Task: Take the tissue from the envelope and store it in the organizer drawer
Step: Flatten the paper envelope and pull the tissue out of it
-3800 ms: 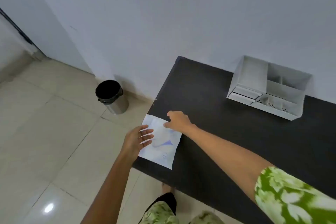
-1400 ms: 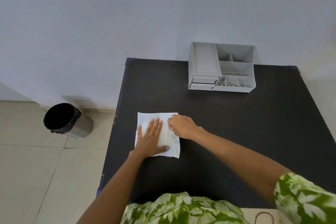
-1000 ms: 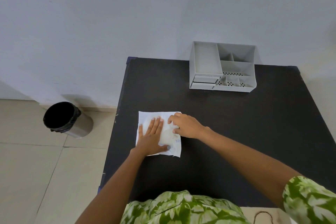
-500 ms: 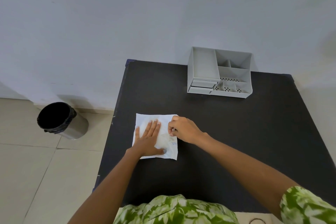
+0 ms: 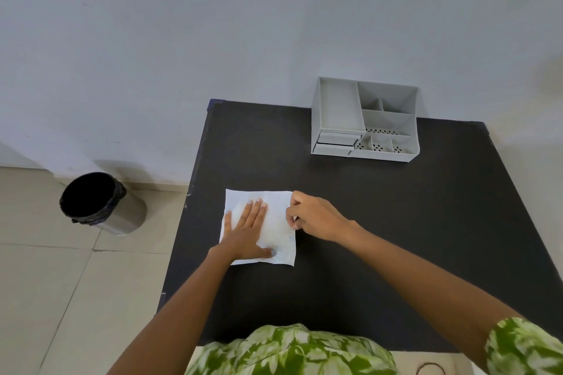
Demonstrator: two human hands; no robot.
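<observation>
Head view: your left hand (image 5: 248, 233) lies spread flat on the envelope (image 5: 275, 230), near the table's (image 5: 396, 237) left edge. Your right hand (image 5: 315, 218) pinches its right edge. Tissue unseen, presumably inside, light, soft, tearable; grasp gently.

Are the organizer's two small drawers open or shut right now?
Shut: both drawers sit flush in the organizer front, neither pulled out.

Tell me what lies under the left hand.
The left hand lies flat on a white square paper envelope on the black table. Any tissue inside is hidden.
</observation>
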